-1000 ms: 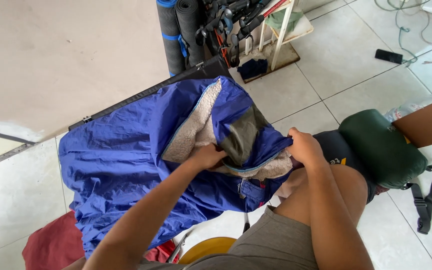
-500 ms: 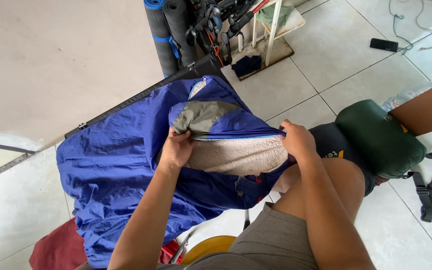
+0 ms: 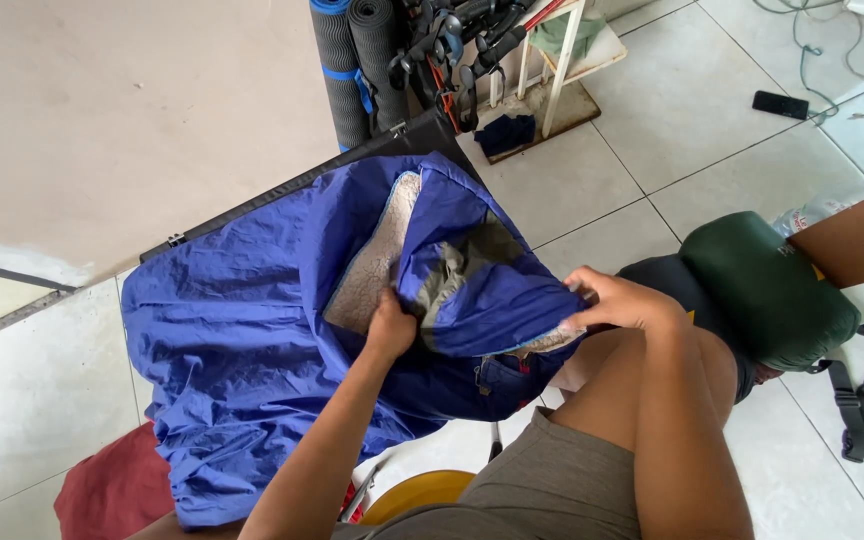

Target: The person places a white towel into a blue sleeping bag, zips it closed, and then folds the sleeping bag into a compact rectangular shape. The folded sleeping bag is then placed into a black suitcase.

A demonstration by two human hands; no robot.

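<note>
Left hand [image 3: 390, 328] reaches forward off a long straight arm, fingers curled tight into the fleece lining of the blue jacket [image 3: 252, 340]. Right hand [image 3: 620, 300] comes in bent over the knee, fingers pinching the folded edge on the other side. The jacket is spread over the tile floor [image 3: 692, 110] and lap. A green bag [image 3: 767, 290] sits just right, rolled mats [image 3: 350, 60] stand behind, and a phone [image 3: 780, 104] lies well apart.
</note>
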